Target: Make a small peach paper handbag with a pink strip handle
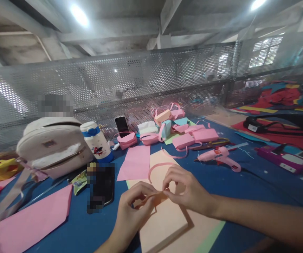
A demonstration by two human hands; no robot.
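Observation:
My left hand point(135, 205) and my right hand point(185, 189) meet over a flat peach paper box point(164, 228). Thumbs and fingers of both pinch the folded paper at its far end, where a small dark gap shows under the flap. Just behind the fingertips curves a thin pink paper strip point(154, 168); whether it is joined to the box is hidden. Beneath the box lie peach sheets point(206, 225) and a light green sheet point(216, 235). To the right of my right hand rests a pink glue gun point(221, 156).
Small pink paper bags point(184, 140) crowd the back. A white backpack point(53, 147), a bottle point(96, 142) and a dark phone point(102, 186) stand or lie left, near a pink sheet point(32, 221). A purple box point(283, 160) lies right. A perforated metal panel point(141, 80) closes the back.

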